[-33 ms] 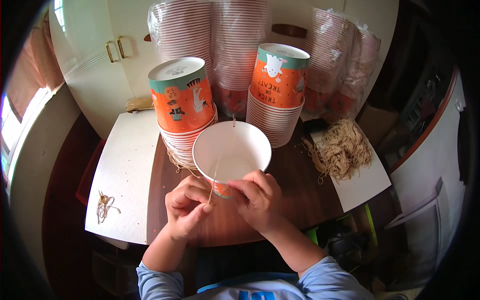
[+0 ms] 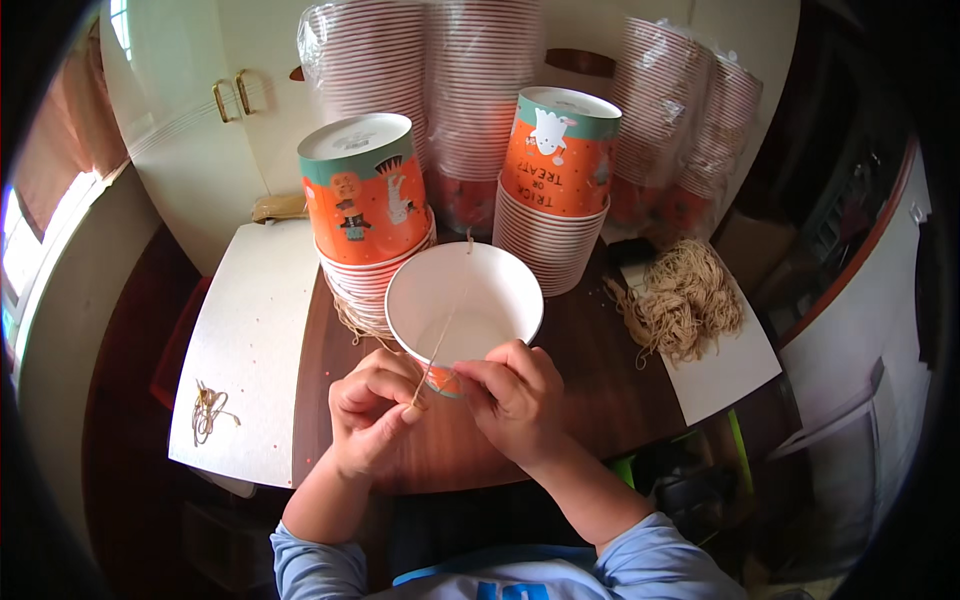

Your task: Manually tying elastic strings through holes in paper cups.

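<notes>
A white-lined paper bucket (image 2: 475, 290) stands mouth up on the table before me, with a bit of cord through its far rim. My left hand (image 2: 378, 405) is closed at the bucket's near left, with a thin tan cord (image 2: 434, 357) pinched between thumb and forefinger. That cord slants across the bucket's mouth. My right hand (image 2: 515, 395) touches the bucket's near side just below the rim, fingers bent in a pinch. What lies between its fingertips is hidden. More cord hangs around the foot of the left bucket stack (image 2: 362, 190).
Another upside-down orange bucket stack (image 2: 560, 180) stands at the back right. Plastic-wrapped stacks (image 2: 480, 90) rise behind. A tan cord heap (image 2: 690, 300) lies on the right white board (image 2: 720, 375); a small cord coil (image 2: 208, 412) lies on the left white board (image 2: 250, 330).
The cord across the bucket's mouth has shifted slightly, and my left thumb has moved a little. My right hand and the bucket stay in place.
</notes>
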{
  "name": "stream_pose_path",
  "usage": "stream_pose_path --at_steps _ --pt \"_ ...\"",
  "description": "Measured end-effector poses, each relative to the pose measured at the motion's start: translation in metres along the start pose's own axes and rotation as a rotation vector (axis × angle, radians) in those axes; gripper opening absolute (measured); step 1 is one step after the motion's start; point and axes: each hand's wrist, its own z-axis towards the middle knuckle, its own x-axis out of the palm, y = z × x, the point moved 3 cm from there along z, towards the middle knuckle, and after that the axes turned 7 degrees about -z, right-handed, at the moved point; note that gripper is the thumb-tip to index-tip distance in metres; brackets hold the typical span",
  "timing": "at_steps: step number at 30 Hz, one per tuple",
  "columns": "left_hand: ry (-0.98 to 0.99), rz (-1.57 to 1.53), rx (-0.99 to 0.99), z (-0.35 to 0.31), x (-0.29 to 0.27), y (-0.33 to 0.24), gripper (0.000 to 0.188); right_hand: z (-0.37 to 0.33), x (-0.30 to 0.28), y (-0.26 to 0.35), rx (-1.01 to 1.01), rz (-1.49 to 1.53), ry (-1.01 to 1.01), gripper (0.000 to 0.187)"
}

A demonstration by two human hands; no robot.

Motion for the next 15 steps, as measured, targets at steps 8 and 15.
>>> stream_pose_path --at_steps 8,15 --pt "0.084 0.094 -0.03 0.006 -0.011 0.005 0.01 0.017 -0.005 -0.004 0.025 0.04 0.17 0.023" --pt "0.035 0.307 0.091 0.005 -0.025 0.006 0.019 0.084 0.003 -0.071 0.249 -0.213 0.44 0.05"
